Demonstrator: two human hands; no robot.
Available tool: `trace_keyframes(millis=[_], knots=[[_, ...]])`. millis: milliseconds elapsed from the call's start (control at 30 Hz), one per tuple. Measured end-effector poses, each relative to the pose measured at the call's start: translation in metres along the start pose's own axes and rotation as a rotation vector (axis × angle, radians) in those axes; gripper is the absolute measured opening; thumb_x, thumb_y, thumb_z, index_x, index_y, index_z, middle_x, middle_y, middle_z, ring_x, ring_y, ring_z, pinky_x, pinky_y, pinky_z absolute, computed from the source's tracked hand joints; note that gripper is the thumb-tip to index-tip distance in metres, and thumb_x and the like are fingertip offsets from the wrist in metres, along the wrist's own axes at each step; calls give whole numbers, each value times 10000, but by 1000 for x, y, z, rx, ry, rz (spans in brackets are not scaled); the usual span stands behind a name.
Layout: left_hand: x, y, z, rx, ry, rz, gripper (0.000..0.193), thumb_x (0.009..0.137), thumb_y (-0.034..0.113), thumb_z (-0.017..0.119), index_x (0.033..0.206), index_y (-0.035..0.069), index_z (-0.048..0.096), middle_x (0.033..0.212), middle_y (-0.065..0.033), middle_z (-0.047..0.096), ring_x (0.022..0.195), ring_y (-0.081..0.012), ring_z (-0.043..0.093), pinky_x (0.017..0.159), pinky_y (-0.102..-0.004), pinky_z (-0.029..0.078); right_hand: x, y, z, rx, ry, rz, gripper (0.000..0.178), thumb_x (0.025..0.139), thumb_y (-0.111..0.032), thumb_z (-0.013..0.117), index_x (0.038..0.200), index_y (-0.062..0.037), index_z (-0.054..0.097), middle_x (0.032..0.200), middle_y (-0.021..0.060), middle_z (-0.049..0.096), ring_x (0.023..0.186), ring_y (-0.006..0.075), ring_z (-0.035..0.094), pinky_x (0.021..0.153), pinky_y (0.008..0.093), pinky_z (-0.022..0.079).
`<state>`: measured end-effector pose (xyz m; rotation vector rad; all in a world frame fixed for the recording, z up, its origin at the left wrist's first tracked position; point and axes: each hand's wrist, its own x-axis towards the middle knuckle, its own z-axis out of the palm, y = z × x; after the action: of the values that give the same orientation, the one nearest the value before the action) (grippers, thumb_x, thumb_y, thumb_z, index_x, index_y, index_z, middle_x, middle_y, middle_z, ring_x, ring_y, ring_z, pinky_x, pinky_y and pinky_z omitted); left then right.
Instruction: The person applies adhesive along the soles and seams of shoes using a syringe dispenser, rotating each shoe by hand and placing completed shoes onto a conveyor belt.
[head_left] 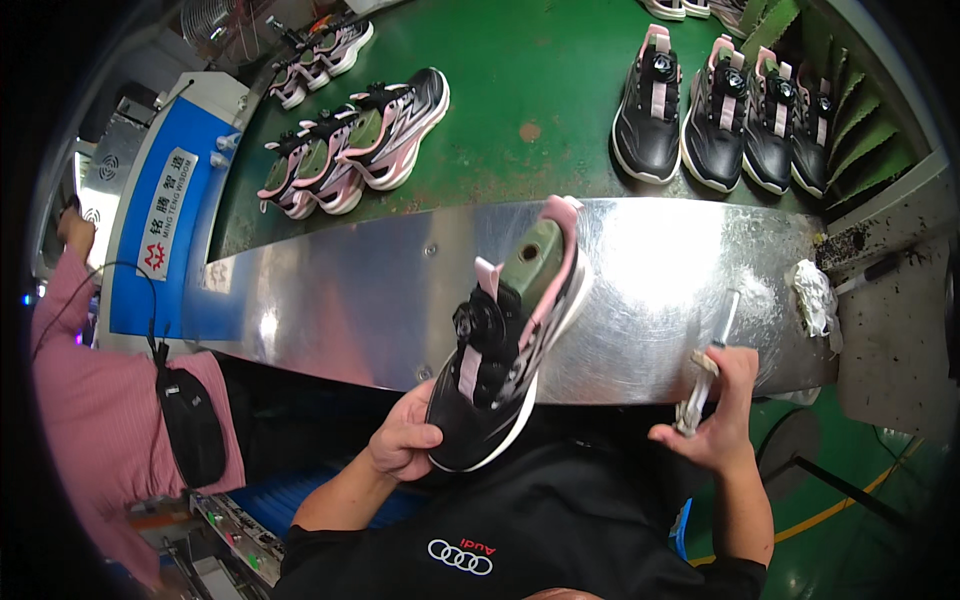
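My left hand (402,437) is closed on the toe end of a black and pink sneaker (478,388), thumb on the upper. The sneaker is tilted above the metal ledge, heel pointing away from me, with a green shoe last (534,262) inside it and a round black dial on the tongue. To the right, my right hand (732,405) is closed around a slim tool (731,312) with a thin metallic shaft pointing away. A pale, worn-looking piece (697,392) lies along the palm; I cannot tell whether it belongs to the tool. This hand is apart from the shoe.
Behind the metal ledge (380,270), a green surface (520,100) carries several sneakers (648,115) at right and more on their sides (395,130) at left. Crumpled white material (815,298) sits at the ledge's right end. A person in pink (120,390) stands left beside a blue-and-white machine (165,220).
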<state>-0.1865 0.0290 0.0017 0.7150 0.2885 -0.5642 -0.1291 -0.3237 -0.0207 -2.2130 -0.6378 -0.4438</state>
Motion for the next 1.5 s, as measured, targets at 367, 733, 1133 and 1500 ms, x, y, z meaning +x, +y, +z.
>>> trace_keyframes(millis=[367,733,1133,1500], knots=[[202,126,16,456,-23,229,297,856,108,573,1108,-33,501,1054,-142,606,911,-227,629,839,-376,517,17,6,10,-99,53,30,824,548,-433,826,1146,-3,457,987,130,508,838,296,468,753,388,389],[274,130,36,1001,181,69,367,852,338,636,1007,11,573,870,-96,626,719,-173,647,646,-247,534,18,8,15,-101,46,55,813,578,-485,802,1140,-4,462,955,132,518,792,295,478,720,387,380],[142,212,-79,282,481,559,429,882,415,566,849,-12,586,772,-118,621,739,-258,645,652,-291,558,16,17,14,-74,101,27,778,608,-459,785,1164,-39,437,924,113,530,765,281,481,696,381,382],[141,240,-110,403,450,554,174,904,167,538,836,12,579,709,-60,590,718,-206,639,635,-235,549,16,6,15,-100,129,3,843,571,-507,788,1173,-31,441,923,118,521,786,285,489,722,391,400]])
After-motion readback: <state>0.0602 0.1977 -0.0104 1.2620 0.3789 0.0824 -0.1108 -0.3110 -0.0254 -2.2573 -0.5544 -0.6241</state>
